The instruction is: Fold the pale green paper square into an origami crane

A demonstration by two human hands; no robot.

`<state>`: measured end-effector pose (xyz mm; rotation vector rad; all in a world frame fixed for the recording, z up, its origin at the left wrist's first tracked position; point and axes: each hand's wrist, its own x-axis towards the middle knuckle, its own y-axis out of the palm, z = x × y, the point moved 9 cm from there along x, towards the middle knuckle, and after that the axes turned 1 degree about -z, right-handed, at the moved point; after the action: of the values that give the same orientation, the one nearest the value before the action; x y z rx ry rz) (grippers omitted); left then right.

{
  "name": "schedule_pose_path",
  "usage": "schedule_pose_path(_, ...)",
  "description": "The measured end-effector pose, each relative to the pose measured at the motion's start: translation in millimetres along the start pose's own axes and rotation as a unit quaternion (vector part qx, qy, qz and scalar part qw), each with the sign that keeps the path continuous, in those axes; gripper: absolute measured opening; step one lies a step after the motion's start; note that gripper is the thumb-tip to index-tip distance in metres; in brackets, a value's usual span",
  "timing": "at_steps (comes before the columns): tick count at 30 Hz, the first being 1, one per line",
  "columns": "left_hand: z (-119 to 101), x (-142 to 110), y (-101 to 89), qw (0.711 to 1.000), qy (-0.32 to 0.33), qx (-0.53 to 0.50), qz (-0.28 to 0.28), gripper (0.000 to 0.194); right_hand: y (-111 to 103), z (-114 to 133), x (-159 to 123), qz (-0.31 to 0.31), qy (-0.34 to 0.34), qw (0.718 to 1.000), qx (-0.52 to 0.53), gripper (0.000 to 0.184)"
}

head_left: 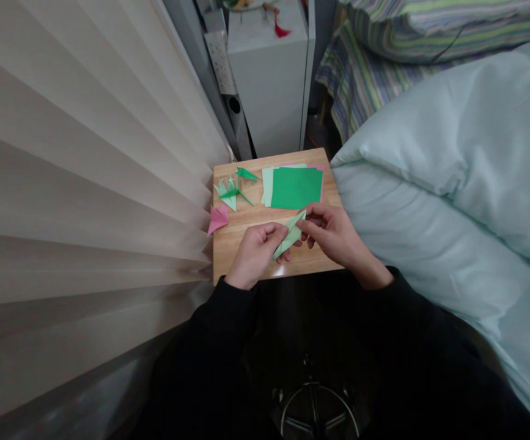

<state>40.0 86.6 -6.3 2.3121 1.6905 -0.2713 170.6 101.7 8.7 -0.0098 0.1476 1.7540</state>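
Observation:
A light green piece of folded origami paper (289, 237), narrow and diamond-shaped, is held slantwise above the small wooden table (241, 256). My left hand (259, 249) pinches its lower left part between thumb and fingers. At the upper right end, my right hand (331, 231) grips the same paper, thumb on top. Just beyond the hands lies a stack of square paper with a dark green sheet (296, 187) uppermost; light green and pink edges show beneath. On the table's left are green folded cranes (247, 175) and a pink folded piece (219, 218).
A pleated curtain (109, 153) borders the table on the left. Pale bedding (430, 171) crowds its right side. Behind stands a white cabinet (269, 91) with a red tassel (282, 29) on top. A metal wheeled chair base (313, 409) shows below.

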Motion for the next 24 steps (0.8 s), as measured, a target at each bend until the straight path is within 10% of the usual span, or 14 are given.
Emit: schedule_pose_path(24, -16, -2, 1.1, 0.997, 0.052, 0.053, -0.025, 0.033, 6, -23, -2, -0.069, 0.091, 0.986, 0.119, 0.029)
